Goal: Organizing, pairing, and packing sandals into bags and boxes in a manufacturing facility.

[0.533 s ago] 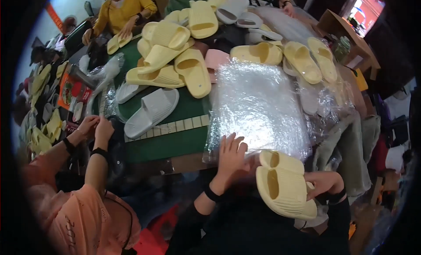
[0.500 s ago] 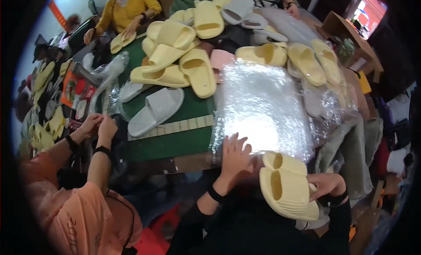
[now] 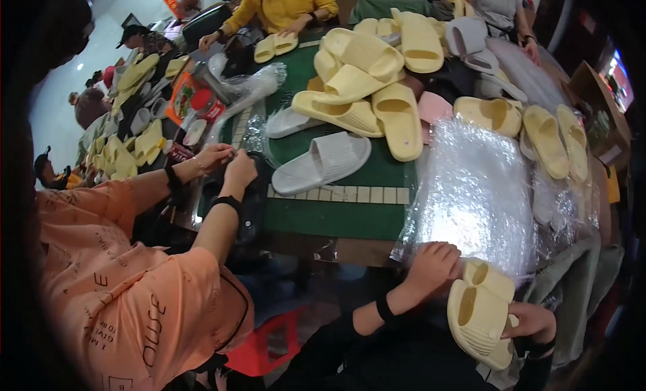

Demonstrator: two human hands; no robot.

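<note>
My right hand (image 3: 531, 322) grips a pair of pale yellow slide sandals (image 3: 479, 318) nested together, held up at the near right of the table. My left hand (image 3: 434, 266) is beside them, at the near edge of a shiny stack of clear plastic bags (image 3: 474, 169). Its fingers are bent and drawn together; whether a bag edge is between them, I cannot make out. Beyond the stack lie a yellow slide (image 3: 488, 114) and a pink slide (image 3: 434, 108). Another yellow pair (image 3: 545, 142) lies to the right of it.
Yellow slides (image 3: 360, 58) are heaped mid-table, with a grey slide (image 3: 323, 163) nearer on the green mat (image 3: 330, 219). A co-worker in orange (image 3: 148, 276) handles a black slide at left; others sit across. A red stool (image 3: 269, 344) stands below. Grey cloth (image 3: 565, 283) hangs at right.
My view has swung left, so everything sits further right. My left hand's spread fingers have drawn together near the bags' edge, closer to the yellow slides. My right hand still holds the pair.
</note>
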